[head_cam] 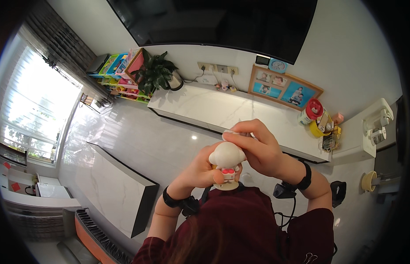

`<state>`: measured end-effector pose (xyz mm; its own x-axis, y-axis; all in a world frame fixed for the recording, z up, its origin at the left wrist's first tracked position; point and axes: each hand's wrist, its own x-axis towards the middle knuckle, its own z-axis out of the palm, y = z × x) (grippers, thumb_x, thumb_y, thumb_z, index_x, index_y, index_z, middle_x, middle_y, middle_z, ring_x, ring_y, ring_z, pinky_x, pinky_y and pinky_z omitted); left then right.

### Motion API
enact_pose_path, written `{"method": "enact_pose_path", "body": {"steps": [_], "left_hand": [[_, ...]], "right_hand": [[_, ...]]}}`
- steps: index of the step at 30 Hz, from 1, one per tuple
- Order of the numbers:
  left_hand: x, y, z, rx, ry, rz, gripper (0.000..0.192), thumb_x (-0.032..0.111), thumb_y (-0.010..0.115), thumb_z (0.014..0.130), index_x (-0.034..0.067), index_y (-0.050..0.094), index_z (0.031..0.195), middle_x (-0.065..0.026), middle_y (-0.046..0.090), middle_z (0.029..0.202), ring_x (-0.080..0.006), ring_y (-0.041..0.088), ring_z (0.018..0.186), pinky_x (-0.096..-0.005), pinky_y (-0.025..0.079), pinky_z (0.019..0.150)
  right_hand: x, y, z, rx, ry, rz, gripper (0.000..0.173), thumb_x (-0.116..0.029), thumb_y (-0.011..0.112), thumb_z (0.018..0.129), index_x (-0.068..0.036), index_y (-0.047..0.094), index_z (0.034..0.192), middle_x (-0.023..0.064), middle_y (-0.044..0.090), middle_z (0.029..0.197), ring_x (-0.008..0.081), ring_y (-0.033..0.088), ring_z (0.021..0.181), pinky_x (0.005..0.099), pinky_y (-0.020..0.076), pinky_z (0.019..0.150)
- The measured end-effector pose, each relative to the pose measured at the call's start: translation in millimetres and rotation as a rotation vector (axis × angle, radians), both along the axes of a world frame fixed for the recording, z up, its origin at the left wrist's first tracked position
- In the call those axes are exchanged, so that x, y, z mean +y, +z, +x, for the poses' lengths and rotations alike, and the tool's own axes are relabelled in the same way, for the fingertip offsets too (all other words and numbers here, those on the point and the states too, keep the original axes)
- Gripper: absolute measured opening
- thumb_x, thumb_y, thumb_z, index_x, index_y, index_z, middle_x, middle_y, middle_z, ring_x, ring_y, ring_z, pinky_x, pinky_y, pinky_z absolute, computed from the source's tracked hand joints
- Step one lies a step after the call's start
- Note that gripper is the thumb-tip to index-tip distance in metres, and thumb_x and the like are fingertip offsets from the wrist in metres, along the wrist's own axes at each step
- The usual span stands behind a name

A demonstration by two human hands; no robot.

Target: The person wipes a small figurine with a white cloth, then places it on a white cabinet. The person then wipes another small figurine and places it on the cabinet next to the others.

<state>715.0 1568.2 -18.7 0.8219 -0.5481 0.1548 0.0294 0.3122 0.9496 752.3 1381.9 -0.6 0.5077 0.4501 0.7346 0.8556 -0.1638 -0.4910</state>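
Observation:
Close to my chest, a small figurine (226, 155) with a large round white head and a red and white body stands upright on a pale round base. My left hand (202, 166) grips it around the body, with the thumb across its front. Just behind the head, my right hand (258, 145) pinches a crumpled white tissue or cloth (227, 133) between thumb and fingers. Its fingers are beside the figurine's head; whether they touch it I cannot tell.
A white marble-look TV cabinet (205, 105) runs along the wall, bearing a potted plant (158, 71), a photo frame (284, 87) and a yellow basket (319, 128). A coffee table (115, 188) stands at left, a water dispenser (367, 132) at right.

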Motion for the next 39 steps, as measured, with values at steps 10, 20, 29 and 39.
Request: {"method": "enact_pose_path", "body": {"steps": [10,20,29,39], "left_hand": [[-1,-7,6,0.047,0.072,-0.112,0.046,0.029,0.064,0.087,0.002,0.047,0.120,-0.0064,0.063,0.091,-0.0133,0.062,0.081,-0.0280,0.050,0.069],[5,-13,16,-0.190,0.160,0.050,0.056,0.040,0.069,0.084,0.001,0.047,0.119,-0.0072,0.062,0.090,-0.0133,0.061,0.082,-0.0277,0.050,0.071],[-2,-11,7,-0.161,0.249,-0.050,0.067,0.048,0.069,0.083,0.000,0.044,0.123,-0.0088,0.063,0.091,-0.0136,0.062,0.077,-0.0262,0.050,0.067],[-1,-3,6,-0.144,0.071,-0.003,0.069,0.055,0.068,0.079,0.004,0.046,0.120,-0.0050,0.062,0.093,-0.0127,0.061,0.083,-0.0283,0.050,0.072]], "right_hand": [[-4,13,-3,-0.264,-0.025,0.050,0.031,0.003,0.068,0.076,-0.004,0.063,0.105,0.0114,0.058,0.100,0.0250,0.060,0.082,0.0323,0.0503,0.068],[2,12,3,0.652,0.223,0.280,0.016,0.002,0.061,0.085,-0.002,0.063,0.100,0.0109,0.057,0.101,0.0204,0.060,0.081,0.0274,0.0497,0.067],[8,5,4,-0.107,-0.001,0.178,0.015,0.001,0.064,0.083,-0.003,0.066,0.098,0.0089,0.060,0.098,0.0189,0.060,0.081,0.0266,0.0494,0.069],[0,15,2,0.248,0.183,0.280,0.011,-0.002,0.062,0.087,-0.003,0.066,0.097,0.0079,0.061,0.096,0.0190,0.060,0.089,0.0278,0.0490,0.076]]}}
